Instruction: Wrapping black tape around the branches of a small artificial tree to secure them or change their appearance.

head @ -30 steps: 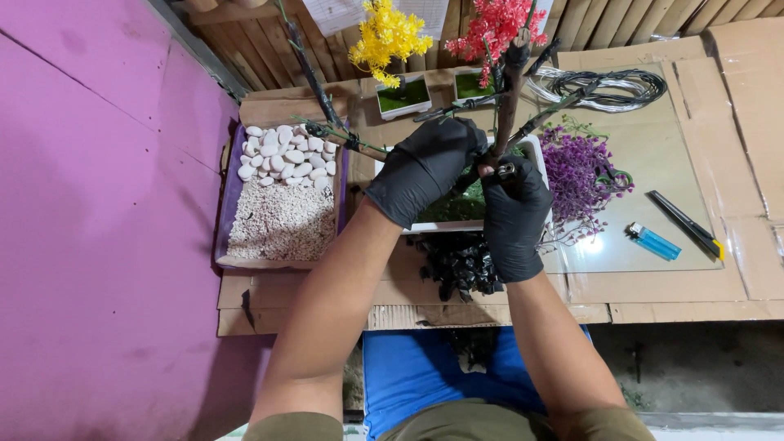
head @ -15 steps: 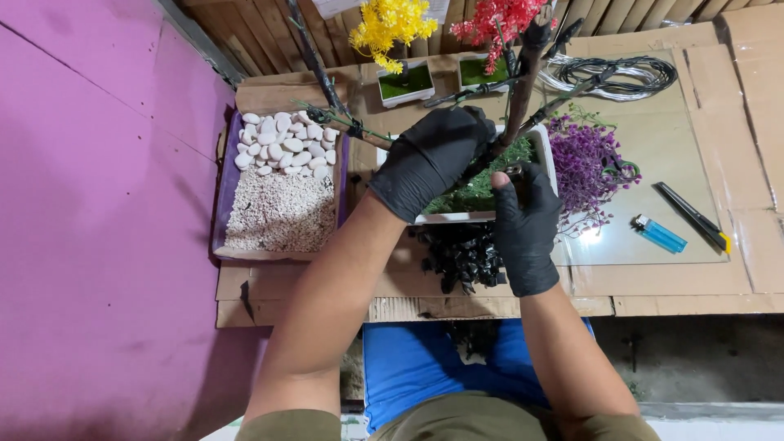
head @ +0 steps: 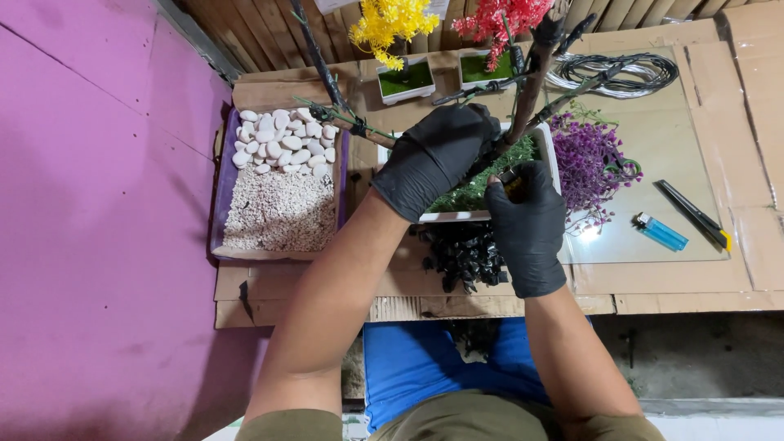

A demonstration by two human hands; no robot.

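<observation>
Head view: left hand [head: 437,159] and right hand [head: 529,216] grip closed around the tree trunk [head: 532,82].

The left hand [head: 433,159] is covering most of the white tray [head: 457,216]; above both hands, the flower tops are running off-frame.

A single camera sits on the person's head and looks almost straight down, close over the near edge of the desk [head: 670,304]. It faces the desk's far edge, where a wooden slat wall [head: 245,28] runs along the top of the view. Both forearms reach up from the bottom. A purple wall [head: 90,212] fills the left side.
</observation>
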